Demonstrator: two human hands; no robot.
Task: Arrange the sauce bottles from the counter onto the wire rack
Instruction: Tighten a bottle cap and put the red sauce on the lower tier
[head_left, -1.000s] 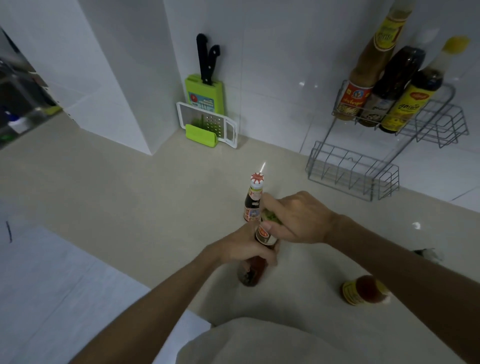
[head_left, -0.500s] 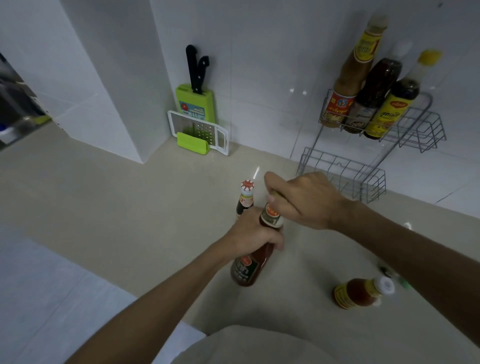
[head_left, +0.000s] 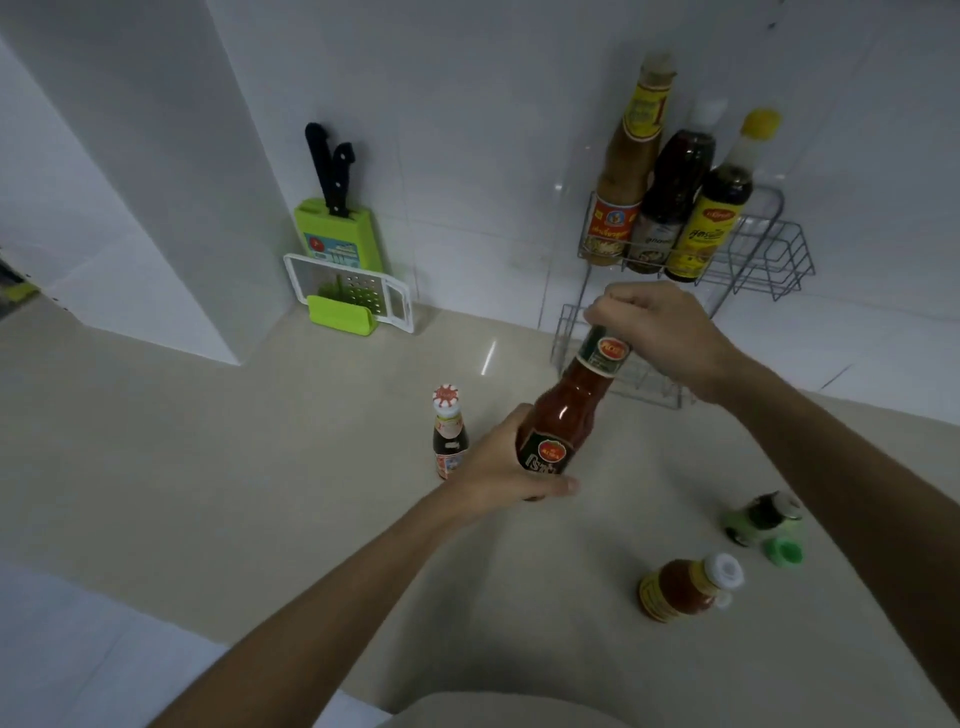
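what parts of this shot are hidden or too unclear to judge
Head view, the only one:
- Cap of the red sauce bottle: covered by the right hand.
- Its base: behind the left hand.
- Lower shelf of the wire rack: mostly behind the right hand and bottle.
- Green item by the right forearm: blurred, unidentifiable.
- Bottle labels: too small to read.

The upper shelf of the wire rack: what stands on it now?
Three tall sauce bottles stand side by side at the left end of the upper shelf. Its right part shows only bare wire. The right hand hides much of the lower shelf.
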